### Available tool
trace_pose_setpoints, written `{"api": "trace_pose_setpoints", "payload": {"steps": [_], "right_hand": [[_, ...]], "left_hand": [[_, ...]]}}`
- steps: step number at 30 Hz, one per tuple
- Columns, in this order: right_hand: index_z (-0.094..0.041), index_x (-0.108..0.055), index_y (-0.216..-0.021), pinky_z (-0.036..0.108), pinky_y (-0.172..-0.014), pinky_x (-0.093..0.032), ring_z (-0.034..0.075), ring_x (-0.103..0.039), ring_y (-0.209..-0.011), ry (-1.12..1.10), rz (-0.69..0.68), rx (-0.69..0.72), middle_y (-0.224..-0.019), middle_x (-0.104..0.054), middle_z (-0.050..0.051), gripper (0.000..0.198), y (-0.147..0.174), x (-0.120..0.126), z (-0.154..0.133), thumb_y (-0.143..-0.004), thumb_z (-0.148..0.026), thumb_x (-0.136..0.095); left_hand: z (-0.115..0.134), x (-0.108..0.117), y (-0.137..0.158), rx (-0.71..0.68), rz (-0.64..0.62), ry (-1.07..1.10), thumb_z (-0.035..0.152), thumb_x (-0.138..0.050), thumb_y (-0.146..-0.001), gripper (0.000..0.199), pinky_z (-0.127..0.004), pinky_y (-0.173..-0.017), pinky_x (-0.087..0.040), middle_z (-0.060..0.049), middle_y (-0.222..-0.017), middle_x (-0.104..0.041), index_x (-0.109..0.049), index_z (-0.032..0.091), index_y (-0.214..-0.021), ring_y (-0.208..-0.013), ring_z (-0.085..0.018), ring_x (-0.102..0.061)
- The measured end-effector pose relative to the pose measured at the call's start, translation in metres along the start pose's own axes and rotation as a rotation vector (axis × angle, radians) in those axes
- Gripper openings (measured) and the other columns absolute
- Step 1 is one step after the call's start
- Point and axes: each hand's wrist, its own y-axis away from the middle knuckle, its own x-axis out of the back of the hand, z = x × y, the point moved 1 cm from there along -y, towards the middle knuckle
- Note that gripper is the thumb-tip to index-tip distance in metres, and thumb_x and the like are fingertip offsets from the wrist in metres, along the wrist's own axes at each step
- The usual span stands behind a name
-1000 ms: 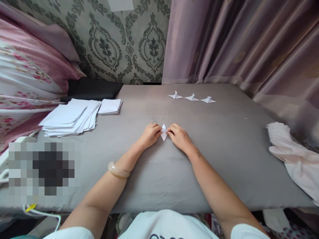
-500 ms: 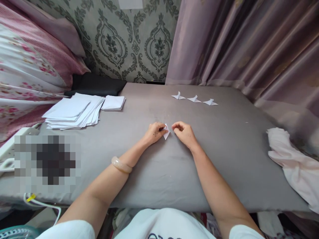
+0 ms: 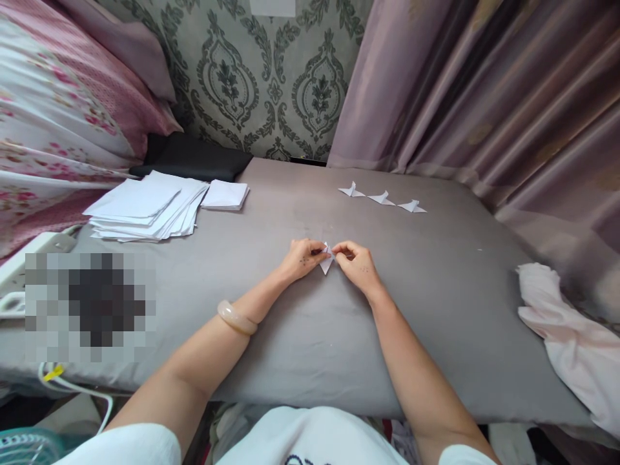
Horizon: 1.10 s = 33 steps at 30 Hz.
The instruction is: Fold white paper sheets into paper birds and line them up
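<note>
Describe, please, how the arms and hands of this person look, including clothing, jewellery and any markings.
White short sleeves cover the upper arms; the forearms are bare. A pale, milky, rounded bangle circles the left forearm. Both hands are ungloved: the left hand has small dark marks on its back, the right hand fainter dots.

This looks like a room in a home: scrolled damask wallpaper [image 3: 274, 90], long mauve curtains [image 3: 436, 84] in soft folds, and pink-and-white flowered fabric [image 3: 58, 129] at the left. A grey cloth covers the table [image 3: 290, 349]; a household power strip [image 3: 41, 248] lies at its left edge.
</note>
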Motion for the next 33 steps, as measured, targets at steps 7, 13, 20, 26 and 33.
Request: {"api": "trace_pose_setpoints", "payload": {"steps": [7,13,20,26,33], "right_hand": [[-0.019,-0.064,-0.076,0.029,-0.071,-0.047,0.016,-0.062,-0.071,0.012,-0.024,-0.007,-0.075,-0.068,0.003,0.015,0.001,-0.002,0.001,-0.069,-0.024,-0.051],[-0.019,-0.066,-0.076,0.030,-0.073,-0.047,0.017,-0.063,-0.073,0.039,-0.032,-0.032,-0.076,-0.069,0.004,0.019,0.002,-0.003,-0.005,-0.077,-0.033,-0.054],[-0.018,-0.069,-0.072,0.030,-0.071,-0.045,0.018,-0.064,-0.072,0.108,0.032,-0.056,-0.074,-0.071,0.005,0.034,0.000,-0.007,-0.014,-0.081,-0.048,-0.055],[-0.019,-0.070,-0.072,0.029,-0.070,-0.045,0.019,-0.065,-0.072,0.156,0.051,-0.031,-0.073,-0.072,0.005,0.026,0.000,-0.004,-0.015,-0.080,-0.040,-0.056],[-0.017,-0.072,-0.074,0.028,-0.069,-0.045,0.018,-0.064,-0.071,0.040,0.034,-0.102,-0.073,-0.072,0.005,0.024,-0.001,-0.003,-0.010,-0.075,-0.037,-0.058]], "left_hand": [[0.001,0.000,0.000,-0.019,-0.001,-0.037,0.032,-0.057,-0.083,0.023,-0.022,-0.061,-0.031,0.003,-0.057,-0.049,-0.067,0.015,-0.071,-0.058,-0.010,-0.044],[0.000,-0.001,-0.001,-0.027,-0.007,-0.117,0.033,-0.055,-0.087,0.025,-0.029,-0.079,-0.034,0.002,-0.062,-0.059,-0.066,0.017,-0.072,-0.065,-0.012,-0.053],[-0.004,-0.005,-0.001,-0.028,-0.028,-0.132,0.035,-0.052,-0.090,0.030,-0.034,-0.087,-0.030,0.002,-0.061,-0.060,-0.063,0.017,-0.069,-0.068,-0.014,-0.055],[-0.001,-0.003,0.001,-0.050,-0.044,-0.134,0.032,-0.050,-0.091,0.027,-0.035,-0.088,-0.029,0.000,-0.065,-0.064,-0.066,0.018,-0.074,-0.074,-0.016,-0.058],[0.001,-0.003,0.001,0.017,0.035,-0.046,0.033,-0.060,-0.087,0.017,-0.037,-0.092,-0.030,-0.001,-0.078,-0.071,-0.070,0.020,-0.085,-0.077,-0.016,-0.063]]}}
